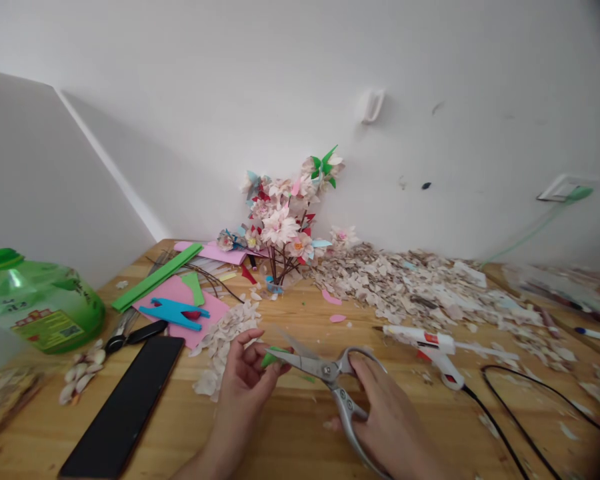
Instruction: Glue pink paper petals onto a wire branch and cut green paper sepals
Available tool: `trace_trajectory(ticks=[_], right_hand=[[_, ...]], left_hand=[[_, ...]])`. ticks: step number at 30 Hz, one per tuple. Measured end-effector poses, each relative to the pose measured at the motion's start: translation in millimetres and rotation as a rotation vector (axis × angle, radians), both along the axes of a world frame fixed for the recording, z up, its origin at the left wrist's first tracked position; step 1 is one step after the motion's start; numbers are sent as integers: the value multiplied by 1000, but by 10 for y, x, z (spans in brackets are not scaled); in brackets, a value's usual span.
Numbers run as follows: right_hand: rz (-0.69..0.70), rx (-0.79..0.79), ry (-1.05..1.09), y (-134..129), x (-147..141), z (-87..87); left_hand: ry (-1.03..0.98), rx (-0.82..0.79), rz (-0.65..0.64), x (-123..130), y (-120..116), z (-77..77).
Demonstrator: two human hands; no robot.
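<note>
My left hand (250,377) pinches a small green piece (273,357), which looks like paper, between thumb and fingers. In my right hand (385,407) is a pair of metal scissors (329,371), with the fingers through and around the handles. The scissor blades are apart and point left, one of them crossing right at the green piece. Left of my left hand lies a pile of pale petals (230,331). Both hands are above the front middle of the wooden table (300,320).
A bunch of handmade flowers (280,227) stands by the wall. Pale scraps (395,280) heap behind a white glue gun (430,343) with a black cord on the right. At left are a black phone (125,407), a green bottle (43,303), blue paper (173,313) and pink sheets (217,313).
</note>
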State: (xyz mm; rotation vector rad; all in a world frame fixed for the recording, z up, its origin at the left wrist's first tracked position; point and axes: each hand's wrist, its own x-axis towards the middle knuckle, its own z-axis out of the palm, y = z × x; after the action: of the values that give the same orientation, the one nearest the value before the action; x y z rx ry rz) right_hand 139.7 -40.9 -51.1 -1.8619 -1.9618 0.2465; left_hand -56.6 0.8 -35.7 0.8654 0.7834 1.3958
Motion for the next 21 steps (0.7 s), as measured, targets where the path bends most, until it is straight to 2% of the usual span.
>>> trace_trajectory(ticks=[6,14,21], right_hand=[[14,-12,62,-12,-2,48],[24,-85,146,-5,-27,146],[45,-98,187,-18,-3,114]], left_hand=[[-12,-36,-42,-15,2,-17],[11,-93,-56,-15,-29,46],[-5,-107,-83,-27,-19,2]])
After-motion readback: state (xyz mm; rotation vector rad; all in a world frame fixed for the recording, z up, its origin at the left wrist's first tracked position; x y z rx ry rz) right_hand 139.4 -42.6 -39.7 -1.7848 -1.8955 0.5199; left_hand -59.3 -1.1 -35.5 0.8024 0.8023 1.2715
